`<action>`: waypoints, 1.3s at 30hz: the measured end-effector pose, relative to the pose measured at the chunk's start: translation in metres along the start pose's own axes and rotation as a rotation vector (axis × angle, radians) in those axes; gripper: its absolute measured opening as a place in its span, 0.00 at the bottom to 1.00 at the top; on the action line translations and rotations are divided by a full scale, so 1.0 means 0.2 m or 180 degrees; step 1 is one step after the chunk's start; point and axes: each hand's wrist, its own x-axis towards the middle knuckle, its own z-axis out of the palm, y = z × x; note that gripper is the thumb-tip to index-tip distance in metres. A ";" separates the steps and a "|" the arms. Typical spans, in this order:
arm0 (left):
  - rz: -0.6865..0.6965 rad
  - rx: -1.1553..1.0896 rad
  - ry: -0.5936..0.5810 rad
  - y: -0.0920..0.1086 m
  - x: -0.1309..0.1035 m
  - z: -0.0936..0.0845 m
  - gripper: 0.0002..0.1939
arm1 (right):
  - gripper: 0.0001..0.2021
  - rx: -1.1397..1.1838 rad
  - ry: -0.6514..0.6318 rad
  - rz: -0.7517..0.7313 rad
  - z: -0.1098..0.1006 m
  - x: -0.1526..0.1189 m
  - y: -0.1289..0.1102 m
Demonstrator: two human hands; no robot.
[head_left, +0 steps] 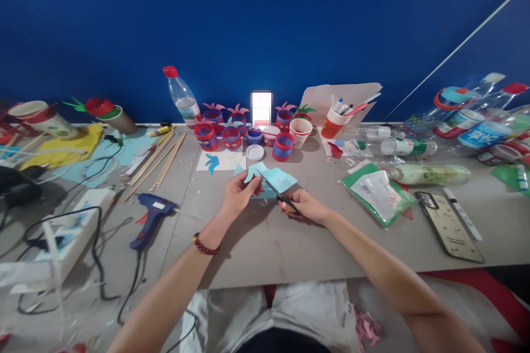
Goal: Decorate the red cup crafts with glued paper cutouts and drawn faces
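Observation:
My left hand (243,190) pinches the left end of a light blue sheet of paper (281,177) above the table. In my right hand (304,206) is a pair of scissors (286,202) with black handles, its blades reaching up and left across the paper. A cut-out darker blue paper leaf shape (212,163) lies on a white sheet (202,160) left of my hands. Just beyond the paper sit a white lid (255,152) and several red-and-purple cups, such as this one (284,146), some with eyes and paper leaves.
A blue glue gun (153,215), wooden sticks (159,162) and a white power strip (78,226) with cables lie to the left. Rightward are a green packet (379,193), a phone (449,226) and plastic bottles (408,147). A cup of pens (334,123) stands by the blue wall.

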 end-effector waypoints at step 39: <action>0.0119 -0.0005 -0.0090 -0.01 -0.03 0.02 0.20 | 0.15 0.0116 -0.0112 -0.0152 0.00 0.00 -0.01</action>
